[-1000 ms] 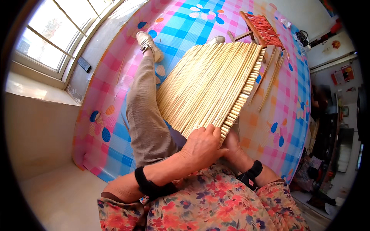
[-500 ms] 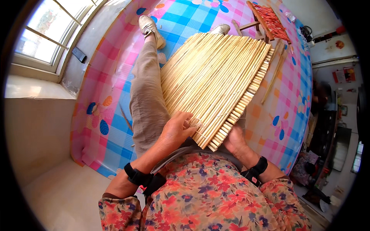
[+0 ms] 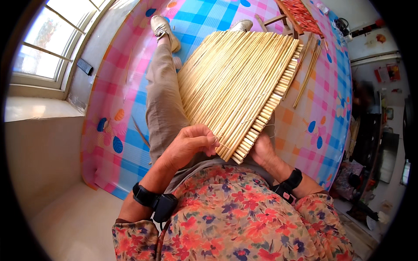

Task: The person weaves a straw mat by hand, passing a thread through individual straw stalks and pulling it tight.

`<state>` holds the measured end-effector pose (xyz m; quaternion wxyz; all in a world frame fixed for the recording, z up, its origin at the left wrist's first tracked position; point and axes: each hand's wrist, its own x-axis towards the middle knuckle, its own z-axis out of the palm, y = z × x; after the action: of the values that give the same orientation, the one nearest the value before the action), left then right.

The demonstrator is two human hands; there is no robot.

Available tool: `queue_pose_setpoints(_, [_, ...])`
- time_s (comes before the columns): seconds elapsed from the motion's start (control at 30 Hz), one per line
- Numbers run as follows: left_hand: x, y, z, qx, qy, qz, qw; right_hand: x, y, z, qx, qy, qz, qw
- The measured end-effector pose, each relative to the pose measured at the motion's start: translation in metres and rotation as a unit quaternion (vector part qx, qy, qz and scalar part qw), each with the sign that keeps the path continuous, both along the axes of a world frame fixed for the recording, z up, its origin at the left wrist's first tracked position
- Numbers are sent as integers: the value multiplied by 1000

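A pale mat of straight reed stalks [image 3: 235, 82], tied with thin cord and with a second layer of stalk ends along its right edge, lies over my legs. At its near left corner my left hand [image 3: 193, 143] is closed in a pinch on a thin pale string [image 3: 216, 139], with some fingertips hard to make out. My right hand [image 3: 262, 151] grips the mat from beneath its near right edge; most of those fingers are hidden under the stalks.
I sit on a checked floral sheet [image 3: 115, 65] beside a barred window [image 3: 50, 41], with a dark remote [image 3: 85, 66] on the sill. Ahead right stand a red woven stool [image 3: 300, 16] and loose sticks [image 3: 308, 76]. Dark furniture [image 3: 376, 156] lines the right side.
My left hand has moved leftward from atop the mat to its corner and now pinches the string. The right hand has shifted slightly up under the edge, and the mat sits higher in view.
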<state>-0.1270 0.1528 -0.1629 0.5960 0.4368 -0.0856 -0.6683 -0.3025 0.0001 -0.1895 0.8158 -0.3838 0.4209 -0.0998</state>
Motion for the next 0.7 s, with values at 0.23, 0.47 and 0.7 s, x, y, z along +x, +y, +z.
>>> queue_pose_setpoints(0.23, [0, 23, 27, 4, 154, -1, 988, -5, 1, -14, -32, -11, 67, 997])
queue_pose_setpoints(0.47, [-6, 11, 15, -2, -17, 30, 999, -8, 10, -38, -101, -83, 105, 986])
queue_pose_setpoints(0.7, [-6, -4, 14, -42, 60, 89, 993, -4, 7, -38, -126, -18, 148, 981])
